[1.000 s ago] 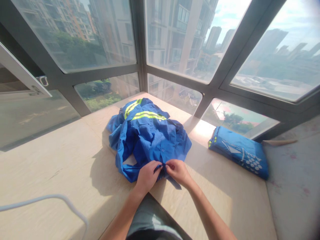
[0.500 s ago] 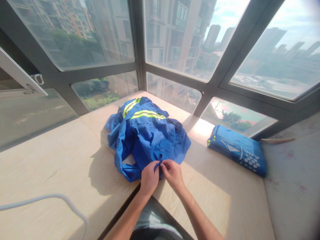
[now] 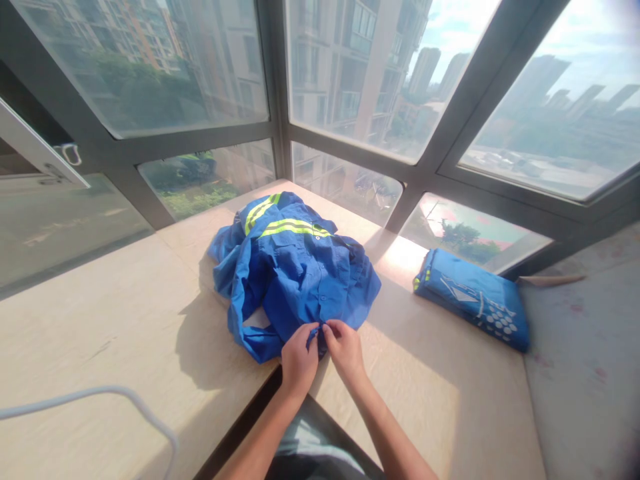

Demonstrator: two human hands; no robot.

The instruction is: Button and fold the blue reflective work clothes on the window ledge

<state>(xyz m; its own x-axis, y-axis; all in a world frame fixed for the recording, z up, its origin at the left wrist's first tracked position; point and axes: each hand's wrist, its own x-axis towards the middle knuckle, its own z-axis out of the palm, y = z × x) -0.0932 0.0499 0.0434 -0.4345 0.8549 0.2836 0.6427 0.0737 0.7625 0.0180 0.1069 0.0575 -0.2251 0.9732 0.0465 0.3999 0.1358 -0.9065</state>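
A blue work jacket [image 3: 295, 267] with yellow and silver reflective stripes lies rumpled on the stone ledge, its buttoned front facing up. At its near hem, my left hand [image 3: 300, 357] pinches the cloth between thumb and fingers. Right beside it, my right hand [image 3: 345, 350] pinches the same edge, fingertips nearly touching those of the left. Whatever small part sits between the fingertips is hidden. One button shows on the front just above my hands.
A folded blue garment [image 3: 470, 297] with white print lies on the ledge [image 3: 115, 333] at the right, near the patterned wall. A pale cable [image 3: 100, 392] curves across the lower left. Windows with dark frames [image 3: 280, 127] border the ledge behind.
Both hands stay at the jacket's hem with only slight finger shifts. The whole view has moved a little; the jacket keeps its place.
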